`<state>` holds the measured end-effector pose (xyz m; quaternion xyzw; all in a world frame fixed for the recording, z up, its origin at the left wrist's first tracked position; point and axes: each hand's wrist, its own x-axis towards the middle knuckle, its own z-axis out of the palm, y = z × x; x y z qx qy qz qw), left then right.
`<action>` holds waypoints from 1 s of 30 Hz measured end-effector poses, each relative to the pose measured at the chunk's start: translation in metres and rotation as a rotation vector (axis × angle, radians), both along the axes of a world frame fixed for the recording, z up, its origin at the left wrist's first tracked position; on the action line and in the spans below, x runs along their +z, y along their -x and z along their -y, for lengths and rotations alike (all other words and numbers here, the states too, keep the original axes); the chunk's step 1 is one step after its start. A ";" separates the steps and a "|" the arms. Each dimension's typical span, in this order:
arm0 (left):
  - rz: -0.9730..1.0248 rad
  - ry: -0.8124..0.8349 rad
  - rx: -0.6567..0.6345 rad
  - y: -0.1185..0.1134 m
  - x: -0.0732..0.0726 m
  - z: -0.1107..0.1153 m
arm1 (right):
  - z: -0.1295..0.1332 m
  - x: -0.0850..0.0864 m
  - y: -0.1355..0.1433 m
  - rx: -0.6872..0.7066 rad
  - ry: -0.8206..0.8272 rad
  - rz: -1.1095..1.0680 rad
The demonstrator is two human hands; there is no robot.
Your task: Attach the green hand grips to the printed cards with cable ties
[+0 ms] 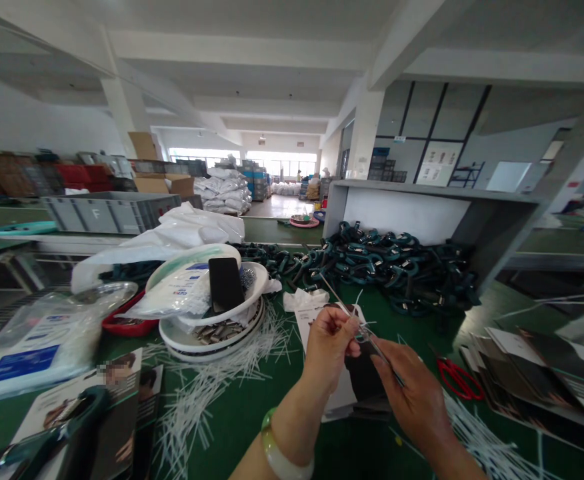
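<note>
In the head view, my left hand, with a pale green bangle at the wrist, pinches a thin white cable tie whose loose ends stick out past the fingertips. My right hand is closed on a thin, straight grey piece that slants between both hands; seen edge-on, its kind is unclear. Just under the hands lies a stack of printed cards, white above and dark below. Loose white cable ties are heaped to the left, and more white ties lie at the lower right.
Dark teal clamp-like tools are piled before a grey bin. Red-handled scissors lie beside more cards. Leftward, a phone rests on stacked white bowls of metal parts, near plastic bags and another teal tool.
</note>
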<state>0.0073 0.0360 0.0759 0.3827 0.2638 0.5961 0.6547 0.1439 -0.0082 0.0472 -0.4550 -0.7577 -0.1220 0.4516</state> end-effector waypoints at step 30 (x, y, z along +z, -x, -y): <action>-1.063 -0.316 0.184 0.044 -0.103 -0.003 | -0.157 -0.040 -0.179 -0.619 0.851 0.353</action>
